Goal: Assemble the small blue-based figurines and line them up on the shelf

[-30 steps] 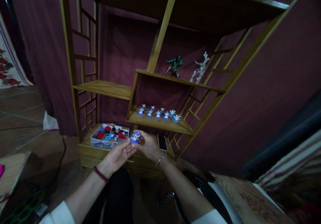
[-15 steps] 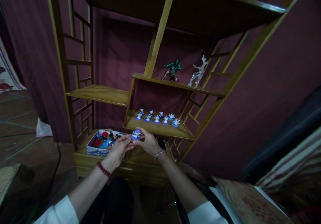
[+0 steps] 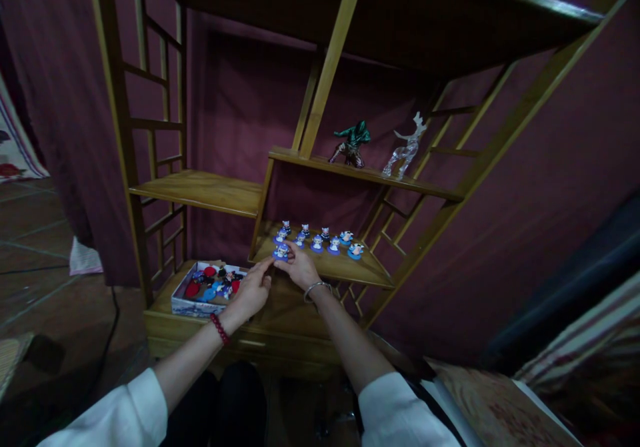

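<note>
My right hand [image 3: 301,268] is closed on a small purple-and-white figurine [image 3: 281,252] with a round purple base, pinching it by the side. The figurine is upright at the front left edge of the low wooden shelf [image 3: 345,271]; whether its base touches the wood I cannot tell. Just left of it is my left hand [image 3: 256,291], its fingers stretched toward the base and not wrapped around it. On the shelf behind stand several similar figurines: a row of purple ones [image 3: 317,243], black-based ones [image 3: 305,231] at the back, and two blue-based ones [image 3: 355,251] at right.
Below left, an open cardboard box [image 3: 193,308] holds a jumble of red, blue and black pieces. A green crouching figure [image 3: 354,141] and a clear deer statuette [image 3: 406,148] stand on the shelf above. A wooden upright [image 3: 336,53] divides the upper compartments.
Both hands have moved forward and slightly right, bringing the figurine from in front of the shelf to its front left edge. My left hand has loosened from the figurine.
</note>
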A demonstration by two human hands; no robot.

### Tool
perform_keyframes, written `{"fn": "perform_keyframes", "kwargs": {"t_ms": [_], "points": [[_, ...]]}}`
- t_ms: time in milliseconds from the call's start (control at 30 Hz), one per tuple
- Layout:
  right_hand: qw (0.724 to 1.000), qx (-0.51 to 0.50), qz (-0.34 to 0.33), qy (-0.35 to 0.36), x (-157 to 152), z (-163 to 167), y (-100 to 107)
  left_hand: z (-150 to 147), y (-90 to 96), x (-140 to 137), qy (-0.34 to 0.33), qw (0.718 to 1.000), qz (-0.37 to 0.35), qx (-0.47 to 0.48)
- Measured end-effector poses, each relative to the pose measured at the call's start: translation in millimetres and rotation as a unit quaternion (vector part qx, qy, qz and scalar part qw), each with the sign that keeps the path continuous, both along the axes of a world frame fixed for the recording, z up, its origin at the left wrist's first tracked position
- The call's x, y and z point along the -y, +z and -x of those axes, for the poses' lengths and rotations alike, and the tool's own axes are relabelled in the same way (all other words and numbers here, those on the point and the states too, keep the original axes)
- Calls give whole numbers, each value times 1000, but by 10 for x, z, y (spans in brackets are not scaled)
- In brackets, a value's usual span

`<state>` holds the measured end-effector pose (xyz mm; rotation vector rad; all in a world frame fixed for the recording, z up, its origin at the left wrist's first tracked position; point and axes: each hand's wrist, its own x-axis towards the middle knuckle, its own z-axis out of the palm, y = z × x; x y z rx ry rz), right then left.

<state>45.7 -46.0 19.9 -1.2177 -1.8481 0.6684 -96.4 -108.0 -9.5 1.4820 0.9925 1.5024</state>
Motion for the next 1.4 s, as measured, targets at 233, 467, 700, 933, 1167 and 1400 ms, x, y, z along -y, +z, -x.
{"fn": "perform_keyframes", "kwargs": {"t_ms": [233, 467, 700, 933, 1167, 1400], "points": [[1000, 20, -8, -21, -240, 21, -87, 47, 40, -50, 2, 995, -40, -93], [998, 52, -7, -43, -379, 0, -115, 126, 8, -107, 13, 995, -35, -89], [994, 97, -7, -54, -387, 12, -89, 126, -22, -90, 2, 995, -46, -86], [991, 124, -19, -42, -407, 8, -117, 99, -78, -172, -6, 989, -85, -122], [983, 172, -58, -25, -411, 1, -134, 37, -91, -298, 64, 927, -149, -337], [980, 187, -70, -26, -385, -20, -133, 24, -161, -418, 113, 865, -197, -447]]}}
